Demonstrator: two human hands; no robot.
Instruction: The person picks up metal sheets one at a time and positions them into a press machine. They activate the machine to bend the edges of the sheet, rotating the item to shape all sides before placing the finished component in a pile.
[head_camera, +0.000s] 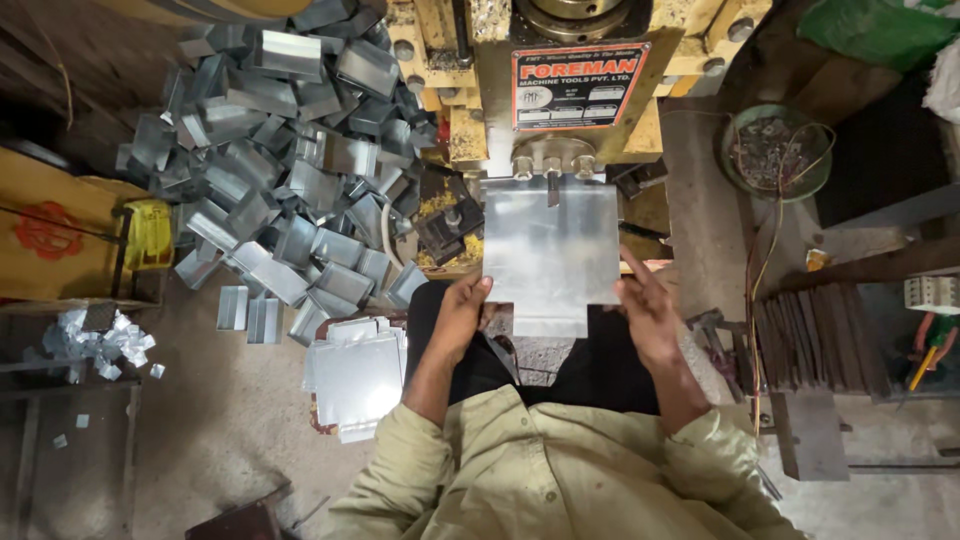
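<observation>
Flat metal sheet (548, 258) sits centre frame, far edge up against the yellow press (560, 90), just under its three round studs. Left hand (462, 318) grips the sheet's near-left edge, fingers curled under it, thumb on top. Right hand (645, 305) rests at the near-right edge, fingers mostly extended, index finger lying on the sheet; whether it actually pinches the edge is hard to tell from this angle. Stack of flat sheets (358, 378) on the floor, near-left of the person's knee. Big pile of bent metal channels (285, 150) far left. Round bowl of scrap (775, 150) far right.
</observation>
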